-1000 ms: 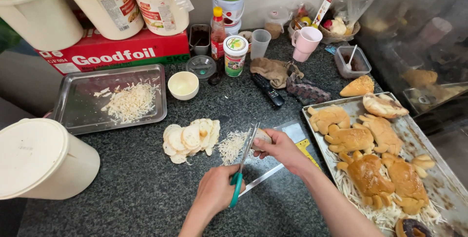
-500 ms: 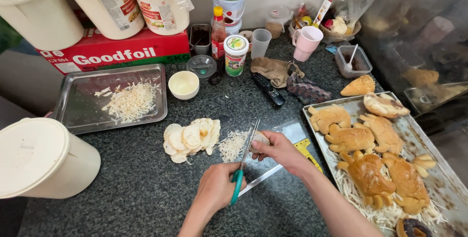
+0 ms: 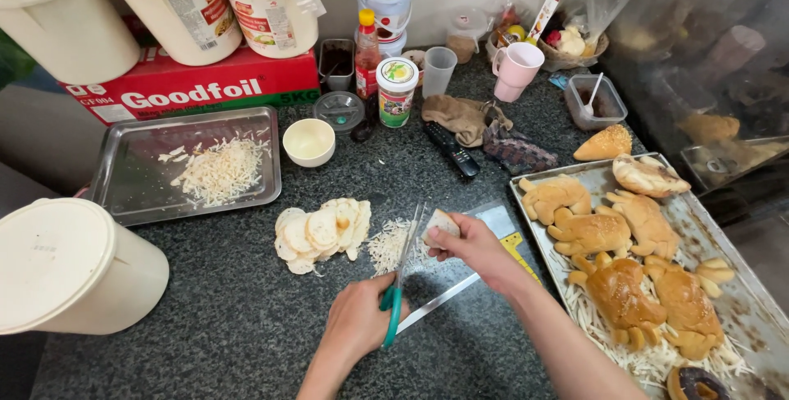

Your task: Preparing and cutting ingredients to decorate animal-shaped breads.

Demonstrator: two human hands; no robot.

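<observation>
At the far left of our dark stone counter (image 3: 205, 318) stands a large white tub (image 3: 70, 268), lid on. Beyond it a metal tray (image 3: 123, 194) holds a scatter of pale shreds (image 3: 218, 171), with a small cream bowl (image 3: 308, 141) just beside its right edge.

Little has changed over the last second: our hands have crept a touch closer to the middle of the counter, and the cutting goes on in the same spot. That tells us the shredding is mid-run, with a fair stack of round slices (image 3: 320, 226) waiting just left of the work.

Our left hand (image 3: 357, 326) is wrapped around the green handles of the scissors (image 3: 400, 277), fingers curled shut through the loops, blades angled up toward the piece and slightly parted. Below the blades a small heap of fresh shreds (image 3: 393, 244) gathers on the counter.

Our right hand (image 3: 472, 248) pinches a pale slice (image 3: 441, 223) between thumb and fingertips, holding it at the blade tips over a clear plastic sheet (image 3: 493, 223).

To the right a long baking tray (image 3: 699, 235) of shaped golden buns (image 3: 616, 289) lies close to our right forearm, crowding that side. A black remote (image 3: 452, 149) and a pink mug (image 3: 516, 67) sit behind, well clear.
</observation>
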